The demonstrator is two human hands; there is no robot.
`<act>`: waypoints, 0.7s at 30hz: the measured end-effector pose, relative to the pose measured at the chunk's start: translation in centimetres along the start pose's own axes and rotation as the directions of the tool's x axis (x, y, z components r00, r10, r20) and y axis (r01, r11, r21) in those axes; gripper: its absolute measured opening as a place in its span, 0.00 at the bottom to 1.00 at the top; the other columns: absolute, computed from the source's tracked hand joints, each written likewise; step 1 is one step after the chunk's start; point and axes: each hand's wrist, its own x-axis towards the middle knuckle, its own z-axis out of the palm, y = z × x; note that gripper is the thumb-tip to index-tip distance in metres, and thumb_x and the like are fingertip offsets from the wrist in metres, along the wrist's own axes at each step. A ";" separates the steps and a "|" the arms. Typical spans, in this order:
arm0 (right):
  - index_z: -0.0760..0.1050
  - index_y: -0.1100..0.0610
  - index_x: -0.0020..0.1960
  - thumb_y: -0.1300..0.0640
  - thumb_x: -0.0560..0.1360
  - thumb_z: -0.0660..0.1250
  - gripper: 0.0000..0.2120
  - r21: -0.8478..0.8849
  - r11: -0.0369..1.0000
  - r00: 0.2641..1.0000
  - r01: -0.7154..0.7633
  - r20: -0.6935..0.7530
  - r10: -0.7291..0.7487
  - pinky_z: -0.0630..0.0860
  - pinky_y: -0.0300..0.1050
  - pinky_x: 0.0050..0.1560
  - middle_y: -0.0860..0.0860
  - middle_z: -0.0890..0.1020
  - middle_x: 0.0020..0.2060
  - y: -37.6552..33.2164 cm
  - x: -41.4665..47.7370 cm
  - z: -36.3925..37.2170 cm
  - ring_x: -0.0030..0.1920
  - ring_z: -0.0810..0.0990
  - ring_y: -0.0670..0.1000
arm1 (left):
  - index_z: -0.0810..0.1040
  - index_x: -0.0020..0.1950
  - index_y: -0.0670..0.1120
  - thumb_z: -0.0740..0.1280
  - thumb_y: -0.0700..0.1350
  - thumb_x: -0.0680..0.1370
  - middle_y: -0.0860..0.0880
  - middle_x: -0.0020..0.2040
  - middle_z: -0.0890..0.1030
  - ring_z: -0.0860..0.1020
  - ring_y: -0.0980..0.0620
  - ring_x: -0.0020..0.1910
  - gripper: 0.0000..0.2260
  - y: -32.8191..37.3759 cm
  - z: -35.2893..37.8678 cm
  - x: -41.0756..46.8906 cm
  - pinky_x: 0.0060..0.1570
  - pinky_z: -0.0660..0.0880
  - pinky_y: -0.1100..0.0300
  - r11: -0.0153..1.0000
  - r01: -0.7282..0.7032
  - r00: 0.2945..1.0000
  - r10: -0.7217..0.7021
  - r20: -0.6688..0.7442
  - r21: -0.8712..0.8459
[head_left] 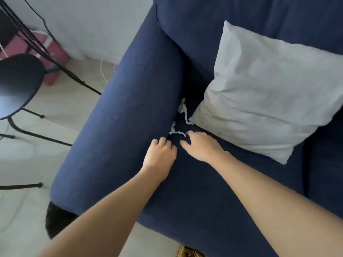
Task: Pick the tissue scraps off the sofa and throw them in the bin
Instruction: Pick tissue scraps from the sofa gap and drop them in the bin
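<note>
Two thin white tissue scraps lie in the crease where the seat of our navy sofa (194, 191) meets its armrest (120, 112). The near scrap (175, 131) is a bent strip just ahead of our fingertips; the far scrap (183, 110) is a longer twisted piece running from the crease toward the corner of the pillow (263, 89), its lower end touching or almost touching that corner. Our right hand (201, 147) lies palm down on the seat with the fingers spread and stretched forward; the tip of the longest finger is at the end of the near scrap, but we cannot tell whether it touches, and the hand holds nothing. Our left hand (160, 154) rests at the edge of the armrest beside the crease, its fingers curled loosely inward; whether anything is inside the curl we cannot tell. Both forearms are bare and reach in from the bottom of the view. The pale pillow leans against the sofa back, well to the right of the armrest. Off to the left, on the light floor (61, 101), stands a round black table (18, 80) on thin legs, with a pink box (52, 56) behind it near the wall.
</note>
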 end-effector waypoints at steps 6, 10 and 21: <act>0.72 0.59 0.65 0.47 0.80 0.63 0.20 -0.043 0.999 1.000 -0.007 0.023 0.008 0.75 0.51 0.50 0.59 0.78 0.62 0.4 7.2 3.1 0.60 0.79 0.60 | 0.72 0.70 0.43 0.69 0.47 0.75 0.43 0.61 0.73 0.67 0.43 0.60 0.24 1.1 4.4 4.9 0.62 0.62 0.49 0.977 -0.056 0.992 0.032 0.122 0.204; 0.72 0.60 0.63 0.51 0.80 0.66 0.17 -0.011 1.000 1.000 -0.006 0.024 0.007 0.78 0.51 0.50 0.60 0.81 0.59 0.6 10.8 4.6 0.57 0.81 0.60 | 0.72 0.69 0.43 0.66 0.48 0.78 0.44 0.59 0.70 0.64 0.44 0.58 0.21 1.8 6.9 6.3 0.60 0.62 0.52 0.944 -0.069 0.989 0.021 0.149 0.324; 0.76 0.61 0.61 0.67 0.80 0.61 0.11 -0.007 0.995 0.995 -0.097 -0.002 0.097 0.73 0.47 0.41 0.60 0.83 0.56 -0.8 16.7 7.4 0.55 0.83 0.59 | 0.77 0.59 0.46 0.64 0.50 0.79 0.42 0.52 0.75 0.70 0.44 0.52 0.12 2.6 9.8 8.7 0.58 0.62 0.49 0.890 -0.157 0.961 0.039 0.273 0.428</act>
